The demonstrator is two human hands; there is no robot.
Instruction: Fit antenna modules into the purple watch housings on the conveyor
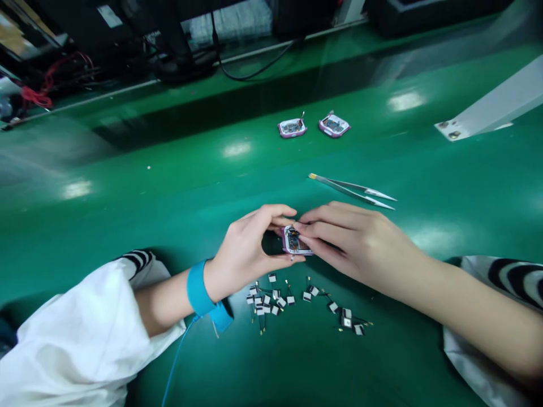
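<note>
A small purple watch case point(291, 242), its back off and circuit board exposed, is held near the middle of the table. My left hand point(250, 249) grips it between thumb and fingers from the left side. Over its right part, my right hand point(352, 232) is closed, fingertips pressed on the case and board. Whether a tiny part sits between those fingertips is hidden. Just below lie several small white-and-black modules point(266, 301) with short leads, and more such modules point(347, 317) lie to the right. Metal tweezers point(348, 187) rest beyond my right hand.
Two more open purple watch cases, a left one point(292, 128) and a right one point(334, 125), lie farther back on the green table mat point(203, 186). A white metal bracket point(487, 107) stands at right. My left wrist wears a blue strap point(199, 289) with a cord point(176, 356).
</note>
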